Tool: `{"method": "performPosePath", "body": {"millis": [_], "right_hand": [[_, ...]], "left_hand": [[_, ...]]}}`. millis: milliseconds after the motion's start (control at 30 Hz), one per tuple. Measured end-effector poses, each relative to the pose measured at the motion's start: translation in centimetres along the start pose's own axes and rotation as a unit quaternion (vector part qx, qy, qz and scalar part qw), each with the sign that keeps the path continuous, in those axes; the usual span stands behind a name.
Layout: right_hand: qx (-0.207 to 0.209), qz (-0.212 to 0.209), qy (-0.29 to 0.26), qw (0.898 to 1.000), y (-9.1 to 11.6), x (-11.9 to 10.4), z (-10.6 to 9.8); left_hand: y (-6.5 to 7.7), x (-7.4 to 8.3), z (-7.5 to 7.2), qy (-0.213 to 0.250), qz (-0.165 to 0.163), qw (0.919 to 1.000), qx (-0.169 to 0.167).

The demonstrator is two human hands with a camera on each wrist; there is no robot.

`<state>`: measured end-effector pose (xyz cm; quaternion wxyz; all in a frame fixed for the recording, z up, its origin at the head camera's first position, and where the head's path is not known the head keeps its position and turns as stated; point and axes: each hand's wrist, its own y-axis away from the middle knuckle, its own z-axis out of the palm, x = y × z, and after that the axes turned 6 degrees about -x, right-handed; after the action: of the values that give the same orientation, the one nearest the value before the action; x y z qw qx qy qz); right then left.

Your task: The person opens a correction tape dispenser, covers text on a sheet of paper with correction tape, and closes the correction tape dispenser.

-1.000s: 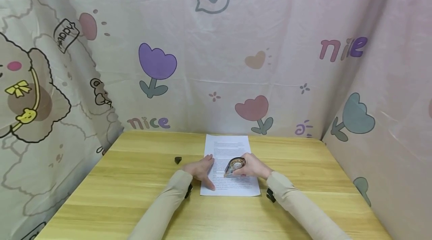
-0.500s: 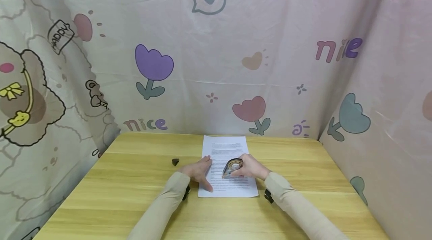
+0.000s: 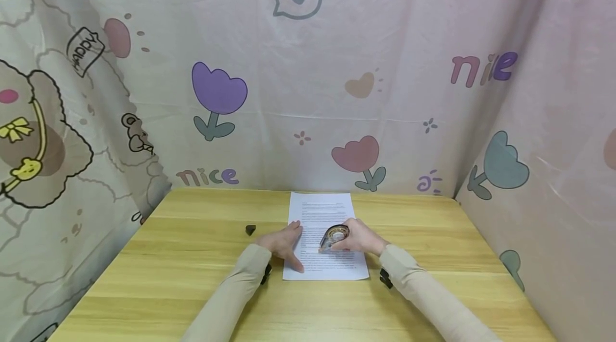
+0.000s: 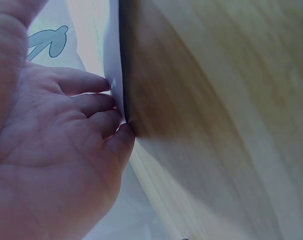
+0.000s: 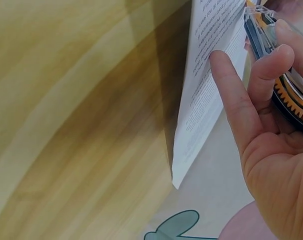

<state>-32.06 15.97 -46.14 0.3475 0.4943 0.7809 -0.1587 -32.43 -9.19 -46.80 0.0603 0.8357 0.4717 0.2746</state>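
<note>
A printed sheet of white paper lies on the table. My left hand rests on its left edge with fingers spread; in the left wrist view the fingertips touch that edge. In my right hand I grip a correction tape dispenser, clear with a black rim, its tip on or just over a line of text in the lower half of the sheet. The right wrist view shows the dispenser's orange gear between the fingers, with the little finger reaching along the paper.
A small black piece, perhaps a cap, lies on the wooden table left of the sheet. Patterned cloth hangs behind and at both sides. Dark straps sit under the sleeves at the wrists.
Over the last half second the correction tape dispenser has shifted very slightly to the right on the sheet. My left hand stays on the paper's edge. The head view has turned a little.
</note>
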Motion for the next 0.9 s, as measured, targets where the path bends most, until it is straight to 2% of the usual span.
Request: {"method": "performPosePath", "body": {"millis": [667, 900], "right_hand": [[0.001, -0.012, 0.009, 1.000, 0.28, 0.36, -0.48], [-0.006, -0.011, -0.004, 1.000, 0.40, 0.56, -0.71]], "left_hand": [[0.02, 0.06, -0.04, -0.004, 0.000, 1.0000, -0.003], [-0.01, 0.05, -0.07, 0.003, -0.003, 1.0000, -0.003]]}}
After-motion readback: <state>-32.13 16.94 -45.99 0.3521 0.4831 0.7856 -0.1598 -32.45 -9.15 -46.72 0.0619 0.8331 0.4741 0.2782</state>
